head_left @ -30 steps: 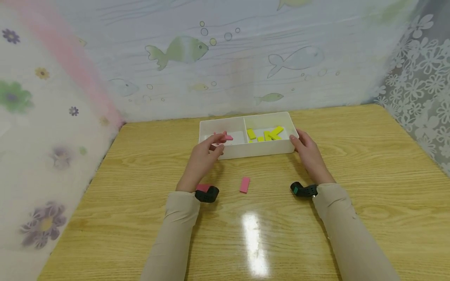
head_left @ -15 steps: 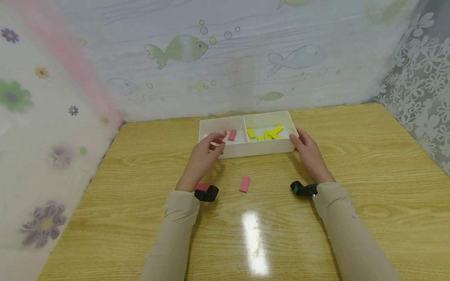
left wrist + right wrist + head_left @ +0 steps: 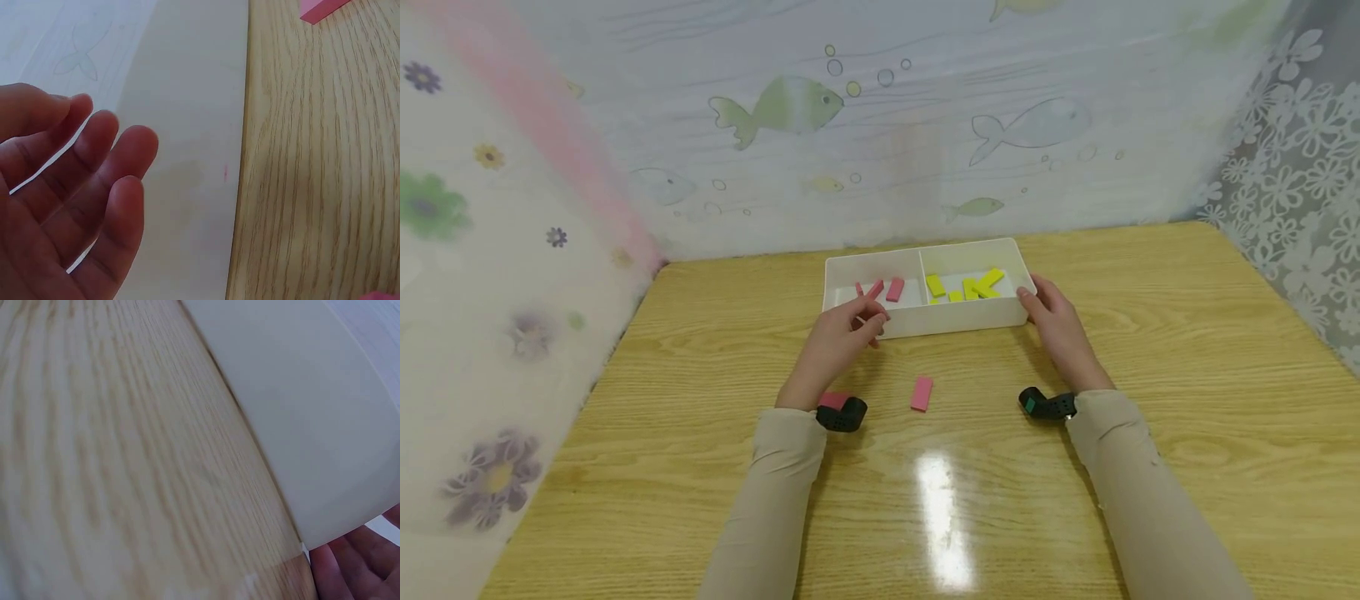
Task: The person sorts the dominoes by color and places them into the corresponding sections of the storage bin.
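A white two-compartment box (image 3: 955, 318) stands on the table. Pink blocks (image 3: 895, 290) lie in its left compartment and several yellow blocks (image 3: 991, 279) in its right. My left hand (image 3: 842, 337) hovers at the front wall of the left compartment. In the left wrist view, its fingers (image 3: 131, 215) are loosely bent with nothing between them. My right hand (image 3: 1062, 333) grips the box's right end, thumb at the front corner, other fingers along the side. The right wrist view shows only part of those fingers (image 3: 359, 565) beside the box wall (image 3: 312, 425).
One pink block (image 3: 922, 393) lies on the wooden table (image 3: 1000, 500) in front of the box. Another pink block (image 3: 833, 400) is partly hidden by the left wrist's black camera (image 3: 842, 415). A fish-patterned wall covering (image 3: 910, 125) rises behind the box.
A pink block by my left fingers has come to rest in the left compartment. My left hand has drawn back from over that compartment to the box's front wall. The right hand has stayed put.
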`<move>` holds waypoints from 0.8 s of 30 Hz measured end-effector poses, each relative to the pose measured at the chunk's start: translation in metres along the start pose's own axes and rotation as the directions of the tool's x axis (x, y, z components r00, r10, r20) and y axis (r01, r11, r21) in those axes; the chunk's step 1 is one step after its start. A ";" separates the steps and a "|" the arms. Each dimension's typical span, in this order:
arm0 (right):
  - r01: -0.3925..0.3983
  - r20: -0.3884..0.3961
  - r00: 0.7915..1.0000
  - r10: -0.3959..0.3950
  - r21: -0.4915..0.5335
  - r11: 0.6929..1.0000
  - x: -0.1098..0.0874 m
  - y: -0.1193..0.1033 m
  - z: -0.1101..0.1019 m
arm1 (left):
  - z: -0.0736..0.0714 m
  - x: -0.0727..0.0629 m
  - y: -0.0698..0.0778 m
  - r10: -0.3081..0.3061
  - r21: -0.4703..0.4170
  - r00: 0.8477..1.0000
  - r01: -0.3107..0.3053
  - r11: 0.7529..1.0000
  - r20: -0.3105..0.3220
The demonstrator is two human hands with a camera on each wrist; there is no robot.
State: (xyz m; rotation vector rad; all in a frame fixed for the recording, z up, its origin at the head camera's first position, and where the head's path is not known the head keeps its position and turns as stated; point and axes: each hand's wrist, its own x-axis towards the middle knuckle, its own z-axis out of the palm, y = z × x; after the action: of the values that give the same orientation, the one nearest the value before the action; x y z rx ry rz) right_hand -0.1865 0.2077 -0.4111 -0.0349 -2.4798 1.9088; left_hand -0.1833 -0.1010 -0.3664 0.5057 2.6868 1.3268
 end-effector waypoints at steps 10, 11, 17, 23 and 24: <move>0.002 -0.009 1.000 -0.002 0.000 1.000 0.001 0.002 0.000 | 0.004 0.000 -0.001 -0.002 0.064 0.997 -0.003 0.998 0.075; 0.003 -0.008 1.000 -0.003 0.002 1.000 0.001 0.002 0.000 | 0.005 0.000 -0.002 0.004 0.074 0.996 -0.011 0.997 0.086; 0.000 0.000 1.000 0.000 0.002 1.000 0.000 0.003 -0.002 | 0.010 0.003 -0.006 0.077 0.130 0.986 -0.097 0.987 0.146; -0.015 -0.009 1.000 0.015 -0.004 1.000 0.001 0.001 -0.001 | 0.012 0.004 -0.008 0.106 0.156 0.977 -0.135 0.978 0.184; -0.015 -0.011 1.000 0.015 -0.006 1.000 0.001 0.000 -0.001 | 0.012 0.003 -0.008 0.099 0.163 0.977 -0.131 0.978 0.189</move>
State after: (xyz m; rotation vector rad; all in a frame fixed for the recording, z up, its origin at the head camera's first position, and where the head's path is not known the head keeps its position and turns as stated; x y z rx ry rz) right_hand -0.1873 0.2083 -0.4111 -0.0645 -2.4856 1.9020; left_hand -0.1853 -0.0949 -0.3800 0.7722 2.6696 1.0182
